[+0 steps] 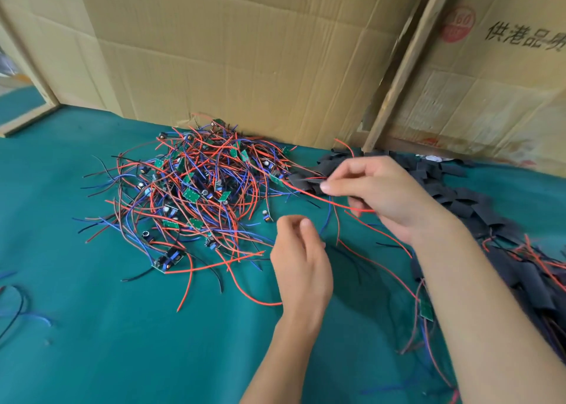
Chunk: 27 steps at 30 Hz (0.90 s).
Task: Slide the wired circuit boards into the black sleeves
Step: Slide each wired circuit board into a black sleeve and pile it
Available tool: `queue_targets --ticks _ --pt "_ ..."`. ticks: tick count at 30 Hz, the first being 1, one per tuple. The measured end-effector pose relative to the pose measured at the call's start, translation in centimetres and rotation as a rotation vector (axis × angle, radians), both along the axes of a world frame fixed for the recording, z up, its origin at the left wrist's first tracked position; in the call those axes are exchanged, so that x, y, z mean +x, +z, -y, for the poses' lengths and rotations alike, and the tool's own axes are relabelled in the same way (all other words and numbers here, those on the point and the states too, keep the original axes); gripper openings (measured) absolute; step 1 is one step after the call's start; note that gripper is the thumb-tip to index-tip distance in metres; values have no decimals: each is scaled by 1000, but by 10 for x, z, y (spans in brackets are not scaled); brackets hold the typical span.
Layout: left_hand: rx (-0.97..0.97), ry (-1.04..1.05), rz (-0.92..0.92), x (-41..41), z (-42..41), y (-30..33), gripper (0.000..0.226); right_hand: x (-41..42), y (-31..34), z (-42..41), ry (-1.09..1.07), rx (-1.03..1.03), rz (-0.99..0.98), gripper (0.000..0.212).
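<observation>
A tangled heap of small green circuit boards (196, 186) with red, blue and black wires lies on the green table cover. My right hand (376, 189) pinches a flat black sleeve (301, 180) near the heap's right edge; a red wire (315, 197) runs out of the sleeve and under my fingers. My left hand (301, 259) is below it, fingers curled, pinching the end of a blue wire (326, 220). Loose black sleeves (456, 195) are piled to the right.
Cardboard sheets (245, 54) and a wooden post (404, 63) stand along the table's back edge. At the right edge lie sleeved boards (539, 278) with red wires sticking out. A single board (167, 261) lies apart at the heap's front.
</observation>
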<state>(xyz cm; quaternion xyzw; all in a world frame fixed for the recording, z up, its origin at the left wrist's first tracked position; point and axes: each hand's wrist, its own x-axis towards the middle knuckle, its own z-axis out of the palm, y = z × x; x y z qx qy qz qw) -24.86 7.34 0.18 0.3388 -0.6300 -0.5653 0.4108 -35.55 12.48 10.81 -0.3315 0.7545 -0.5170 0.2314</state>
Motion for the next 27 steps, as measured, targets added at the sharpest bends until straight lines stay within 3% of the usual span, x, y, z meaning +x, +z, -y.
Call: queue_targets --ticks 5,9,11,14,17,20,23,27 --pt "334 -37 -227 4 1 12 31 21 -10 -58 226 198 15 19" --pt "364 -129 -193 3 3 9 24 18 -17 -78 310 321 12 28" --pt "309 -202 -152 3 -1 8 25 15 -19 -83 245 218 74 29" --pt "266 -313 -99 2 -6 7 28 8 -24 -82 39 -27 141 15" --pt "237 -409 -57 3 -6 5 25 -2 -28 -82 -218 -233 167 24" --pt "158 -487 -41 3 -9 4 12 -4 -32 -82 -381 -299 99 29" --pt "101 -545 -41 3 -11 3 16 -1 -36 -77 -457 -371 99 28" --pt "143 -543 -85 0 -13 5 16 13 -40 -54 -408 -232 -21 26"
